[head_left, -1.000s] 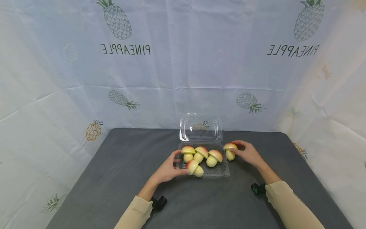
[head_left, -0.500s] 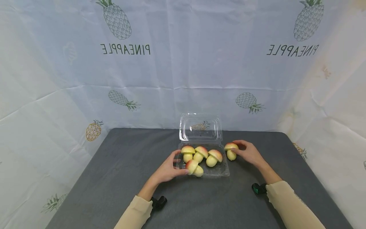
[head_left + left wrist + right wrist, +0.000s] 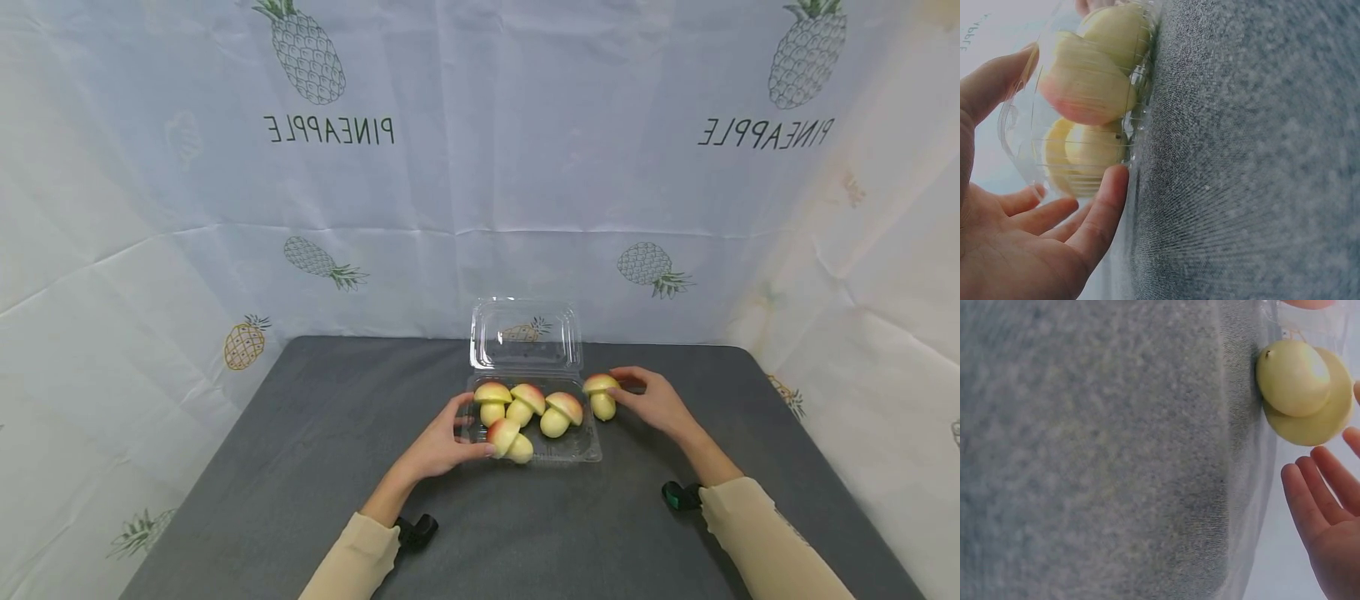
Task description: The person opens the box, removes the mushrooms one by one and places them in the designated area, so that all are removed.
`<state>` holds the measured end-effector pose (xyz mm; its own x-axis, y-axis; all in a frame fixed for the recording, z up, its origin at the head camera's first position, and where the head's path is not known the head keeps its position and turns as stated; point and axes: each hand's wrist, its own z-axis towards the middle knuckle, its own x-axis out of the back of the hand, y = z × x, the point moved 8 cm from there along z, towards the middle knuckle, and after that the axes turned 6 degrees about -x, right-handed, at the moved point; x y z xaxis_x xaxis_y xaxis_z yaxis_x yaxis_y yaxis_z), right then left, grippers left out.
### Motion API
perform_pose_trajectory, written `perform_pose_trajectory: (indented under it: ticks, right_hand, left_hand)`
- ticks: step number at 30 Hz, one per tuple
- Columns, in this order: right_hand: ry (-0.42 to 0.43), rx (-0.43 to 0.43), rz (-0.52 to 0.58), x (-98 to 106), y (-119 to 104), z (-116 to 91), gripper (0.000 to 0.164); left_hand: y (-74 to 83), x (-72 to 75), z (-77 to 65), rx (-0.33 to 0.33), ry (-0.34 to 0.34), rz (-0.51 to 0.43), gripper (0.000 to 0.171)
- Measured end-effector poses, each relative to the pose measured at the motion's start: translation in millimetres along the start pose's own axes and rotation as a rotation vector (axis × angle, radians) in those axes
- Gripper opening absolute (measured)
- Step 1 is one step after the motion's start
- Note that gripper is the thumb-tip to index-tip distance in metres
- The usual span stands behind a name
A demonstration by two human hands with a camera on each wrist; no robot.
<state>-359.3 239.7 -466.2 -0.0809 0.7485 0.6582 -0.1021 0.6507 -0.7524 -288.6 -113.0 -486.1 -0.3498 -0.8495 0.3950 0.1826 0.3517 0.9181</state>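
Note:
A clear plastic clamshell container [image 3: 570,452] sits on the table with its lid [image 3: 527,335] raised at the back. My left hand [image 3: 442,442] holds its left end, thumb at the near rim and fingers along the side wall. Inside lie several yellow mushrooms with reddish caps; the nearest mushroom [image 3: 504,435] lies tilted beside my left thumb. Another mushroom [image 3: 602,404] is at the container's right edge. My right hand [image 3: 648,402] is right of it, thumb and index fingertips at the cap. In the right wrist view its other fingers [image 3: 1329,494] are extended, apart from the mushroom.
The dark grey table [image 3: 315,500] extends around the container. Behind it hangs a pale curtain [image 3: 480,183] printed with pineapples, close to the raised lid. A black wrist camera [image 3: 416,532] sits on the left wrist and another black camera [image 3: 681,496] on the right.
The mushroom by my right hand shifts slightly right, then back left toward the container. The left hand, the container and the mushrooms inside stay put.

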Motion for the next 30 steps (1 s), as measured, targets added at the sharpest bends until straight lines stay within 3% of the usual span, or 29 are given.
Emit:
perform_pose_trajectory:
  ticks: [30]
  right_hand:
    - [0.034,0.136,0.004,10,-58,-31,0.050]
  left_hand:
    - [-0.4,-0.5,0.7,-0.008,0.008,0.008,0.098]
